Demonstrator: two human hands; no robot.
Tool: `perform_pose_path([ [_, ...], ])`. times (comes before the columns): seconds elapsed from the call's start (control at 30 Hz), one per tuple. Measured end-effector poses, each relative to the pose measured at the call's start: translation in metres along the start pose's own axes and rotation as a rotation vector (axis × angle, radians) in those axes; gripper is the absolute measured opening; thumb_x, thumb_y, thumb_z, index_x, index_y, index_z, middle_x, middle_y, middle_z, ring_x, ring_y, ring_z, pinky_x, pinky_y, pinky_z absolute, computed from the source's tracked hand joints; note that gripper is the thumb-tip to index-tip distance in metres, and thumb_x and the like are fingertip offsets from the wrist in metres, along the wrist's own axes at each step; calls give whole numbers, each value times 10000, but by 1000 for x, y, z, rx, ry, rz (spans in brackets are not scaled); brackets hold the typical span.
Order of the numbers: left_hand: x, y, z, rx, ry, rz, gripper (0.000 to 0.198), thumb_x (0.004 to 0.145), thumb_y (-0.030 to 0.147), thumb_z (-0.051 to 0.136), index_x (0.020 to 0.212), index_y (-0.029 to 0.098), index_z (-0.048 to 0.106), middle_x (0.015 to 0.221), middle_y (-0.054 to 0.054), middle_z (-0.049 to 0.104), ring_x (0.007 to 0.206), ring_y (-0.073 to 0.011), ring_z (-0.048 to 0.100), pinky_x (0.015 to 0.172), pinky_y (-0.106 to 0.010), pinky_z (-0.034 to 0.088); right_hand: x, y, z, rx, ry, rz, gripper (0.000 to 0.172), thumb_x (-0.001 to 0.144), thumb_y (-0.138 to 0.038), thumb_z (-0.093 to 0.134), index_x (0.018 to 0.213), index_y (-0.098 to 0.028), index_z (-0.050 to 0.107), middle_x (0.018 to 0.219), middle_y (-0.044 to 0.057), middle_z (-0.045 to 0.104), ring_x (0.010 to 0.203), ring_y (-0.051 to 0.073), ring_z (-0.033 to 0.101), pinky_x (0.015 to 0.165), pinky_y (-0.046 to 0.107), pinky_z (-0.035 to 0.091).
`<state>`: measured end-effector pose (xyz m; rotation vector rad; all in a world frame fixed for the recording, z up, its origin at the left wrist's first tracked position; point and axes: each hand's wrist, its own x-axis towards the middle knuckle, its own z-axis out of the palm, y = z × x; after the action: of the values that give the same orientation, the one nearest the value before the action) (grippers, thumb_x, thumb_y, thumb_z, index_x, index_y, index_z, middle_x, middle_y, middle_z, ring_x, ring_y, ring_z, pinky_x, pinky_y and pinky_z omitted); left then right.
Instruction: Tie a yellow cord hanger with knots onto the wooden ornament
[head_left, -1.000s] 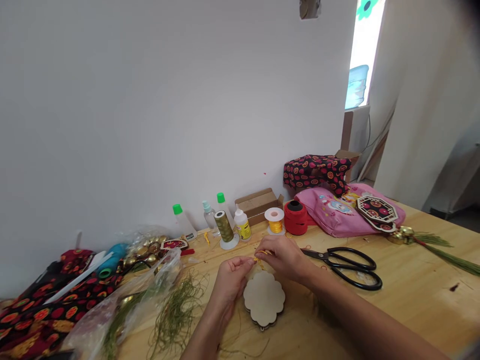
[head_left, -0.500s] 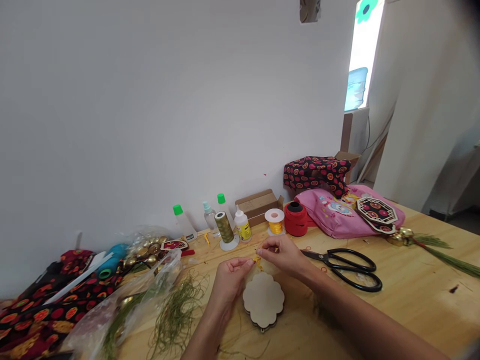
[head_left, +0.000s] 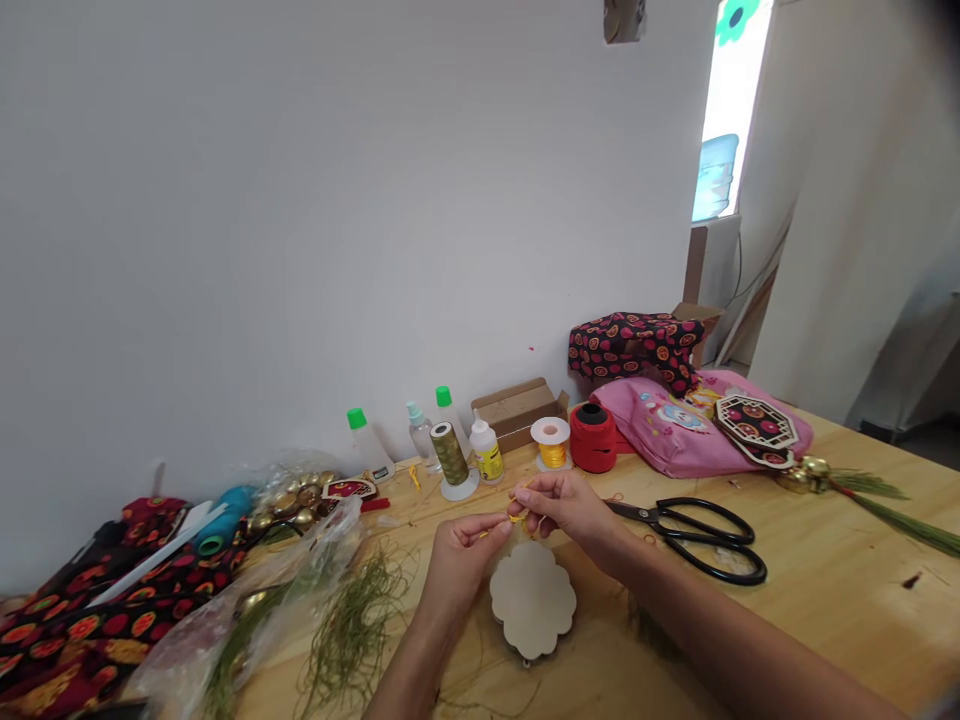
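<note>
My left hand (head_left: 463, 558) and my right hand (head_left: 567, 510) meet over the wooden table (head_left: 817, 590). Both pinch a short yellow thread (head_left: 516, 518) between their fingertips. The thread sits at the top edge of a pale, scalloped wooden ornament (head_left: 533, 603) that lies flat just below my hands. A spool of yellow thread (head_left: 552, 442) stands a little beyond my right hand.
Black scissors (head_left: 694, 535) lie right of my hands. Along the wall stand a red spool (head_left: 592, 437), an olive thread cone (head_left: 451, 458), glue bottles (head_left: 486, 450) and a cardboard box (head_left: 517, 408). Green fibres (head_left: 352, 625), a plastic bag and patterned fabric (head_left: 71, 620) lie left; a pink pouch (head_left: 675, 420) right.
My right hand has drawn slightly back toward my left, and the fingertips have closed in on the yellow thread. The ornament has shifted a little with it.
</note>
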<state>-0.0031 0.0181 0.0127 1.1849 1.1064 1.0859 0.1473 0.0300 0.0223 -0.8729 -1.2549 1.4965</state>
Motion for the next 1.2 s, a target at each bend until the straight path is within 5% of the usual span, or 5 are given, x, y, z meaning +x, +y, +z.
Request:
perform_pose_path([
  [0.47, -2, 5, 4, 132, 50, 26, 216, 520, 310, 684, 582, 105, 661, 470, -23, 607, 403, -98, 476, 397, -194, 352, -5, -7, -2, 172, -8, 80, 219, 637, -340, 617, 659, -123, 596, 709, 21, 619, 449, 13, 437, 423, 140, 309],
  [0.77, -3, 6, 5, -70, 3, -52, 219, 540, 317, 678, 596, 106, 653, 494, -10, 603, 442, -96, 491, 445, -198, 367, 0, 7, 8, -111, -37, -184, 195, 632, -327, 609, 697, -145, 638, 641, 9, 609, 480, 57, 455, 476, 198, 362],
  [1.03, -7, 3, 9, -75, 8, -108, 211, 519, 296, 696, 607, 110, 654, 457, -18, 615, 371, -90, 477, 402, -201, 363, 3, 3, -2, -68, 135, -125, 271, 634, -381, 590, 773, -156, 649, 756, 35, 618, 514, 65, 423, 441, 184, 323],
  [1.2, -5, 5, 11, -47, 35, -90, 217, 498, 298, 699, 580, 101, 660, 482, -36, 633, 408, -105, 506, 420, -202, 373, 2, -2, -5, -52, 217, -77, 251, 598, -371, 626, 672, -133, 652, 522, -18, 536, 397, 33, 300, 389, 185, 247],
])
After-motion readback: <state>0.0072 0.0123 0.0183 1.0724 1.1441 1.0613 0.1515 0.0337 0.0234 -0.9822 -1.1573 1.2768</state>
